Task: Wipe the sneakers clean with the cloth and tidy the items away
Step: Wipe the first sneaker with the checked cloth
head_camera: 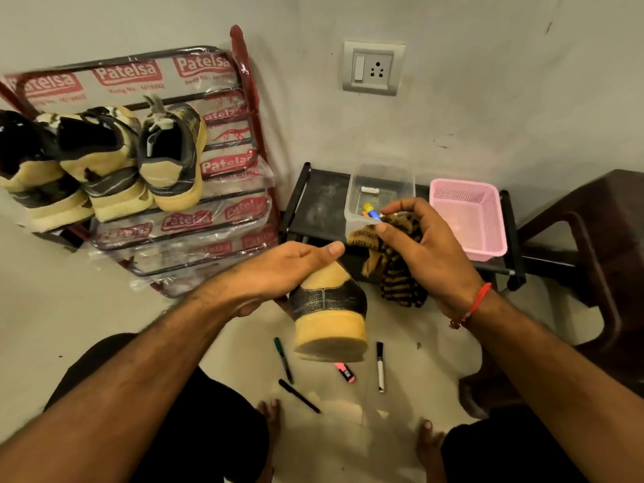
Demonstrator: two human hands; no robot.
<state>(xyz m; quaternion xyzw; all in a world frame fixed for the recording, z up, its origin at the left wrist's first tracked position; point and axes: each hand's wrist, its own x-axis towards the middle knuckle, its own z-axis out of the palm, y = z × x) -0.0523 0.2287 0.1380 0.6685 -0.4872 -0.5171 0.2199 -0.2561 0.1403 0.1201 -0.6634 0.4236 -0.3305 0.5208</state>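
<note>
Seemingly midway, the left hand (292, 263) grips one sneaker (329, 315) at centre while the right hand (423, 245) clutches the cloth (393, 273) at three o'clock, three sneakers (104, 162) racked at ten o'clock, pens (380, 366) lying at six o'clock untidied.

A plain corner of a home, seen from above by a person seated low on a pale tiled floor (400, 430); a red metal shoe rack (244, 134), wrapped in printed plastic, leans against a scuffed whitewashed wall (488, 99) and holds worn sneakers (104, 158); a wall switch and socket (372, 68) sits above a low black shelf (313, 207); a dark plastic chair (592, 238) stands at right.
</note>
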